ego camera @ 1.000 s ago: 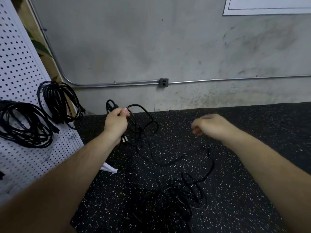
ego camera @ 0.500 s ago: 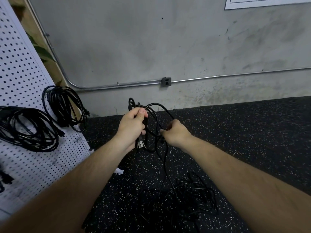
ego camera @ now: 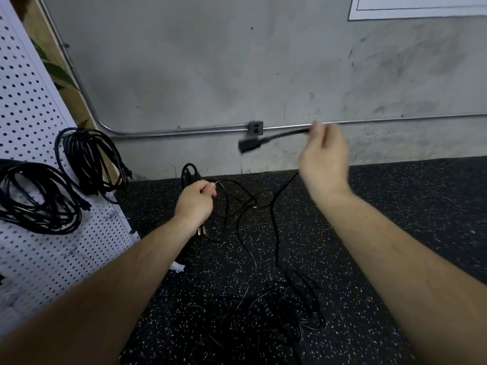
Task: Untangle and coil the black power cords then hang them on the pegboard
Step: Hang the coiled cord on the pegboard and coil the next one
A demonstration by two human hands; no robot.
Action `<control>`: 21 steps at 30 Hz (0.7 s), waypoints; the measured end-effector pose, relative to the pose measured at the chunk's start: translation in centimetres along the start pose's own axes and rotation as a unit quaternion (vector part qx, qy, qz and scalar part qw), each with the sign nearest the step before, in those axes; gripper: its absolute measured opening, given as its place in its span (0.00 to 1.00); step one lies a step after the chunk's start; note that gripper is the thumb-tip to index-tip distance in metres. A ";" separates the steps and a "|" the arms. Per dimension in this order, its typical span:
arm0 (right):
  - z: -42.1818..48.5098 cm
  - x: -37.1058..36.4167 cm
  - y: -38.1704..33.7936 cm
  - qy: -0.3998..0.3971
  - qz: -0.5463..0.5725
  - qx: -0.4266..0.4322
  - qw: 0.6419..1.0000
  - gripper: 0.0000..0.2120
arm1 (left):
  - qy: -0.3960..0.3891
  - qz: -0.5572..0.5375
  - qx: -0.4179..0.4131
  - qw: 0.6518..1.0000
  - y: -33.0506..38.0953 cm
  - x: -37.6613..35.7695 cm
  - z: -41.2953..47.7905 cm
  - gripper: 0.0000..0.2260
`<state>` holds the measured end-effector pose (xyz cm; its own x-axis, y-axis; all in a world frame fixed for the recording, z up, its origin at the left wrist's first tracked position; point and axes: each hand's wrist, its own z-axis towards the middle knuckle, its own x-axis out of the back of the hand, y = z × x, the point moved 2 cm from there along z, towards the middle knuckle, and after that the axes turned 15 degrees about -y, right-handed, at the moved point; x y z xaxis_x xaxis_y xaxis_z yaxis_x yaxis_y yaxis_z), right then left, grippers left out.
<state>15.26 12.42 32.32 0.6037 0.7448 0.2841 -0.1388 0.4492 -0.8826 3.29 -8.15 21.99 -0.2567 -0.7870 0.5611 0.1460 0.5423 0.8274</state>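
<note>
While the left hand (ego camera: 196, 204) has its fingers (ego camera: 209, 187) curled round a few loops of black power cord (ego camera: 275, 214), the right hand (ego camera: 325, 159), blurred, pinches the cord just behind its plug end (ego camera: 247, 146), raised against the wall (ego camera: 210, 75). The rest lies in a tangle (ego camera: 274, 309) on the floor (ego camera: 395, 233). I'd draw that slack out slowly, laying even loops into the left hand, before turning to the pegboard (ego camera: 29, 114), where two coils (ego camera: 89, 162) already hang.
</note>
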 end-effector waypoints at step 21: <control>-2.1 -3.1 1.9 -0.405 -0.035 -0.134 0.904 0.32 | -0.079 -0.224 -0.196 0.951 5.5 3.5 -4.8 0.10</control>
<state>14.79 9.94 28.96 -0.1835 0.8853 0.4272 0.1382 0.4535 -0.8805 7.77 -9.36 28.60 -0.5136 -0.8418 0.1660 0.3258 -0.0124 0.9454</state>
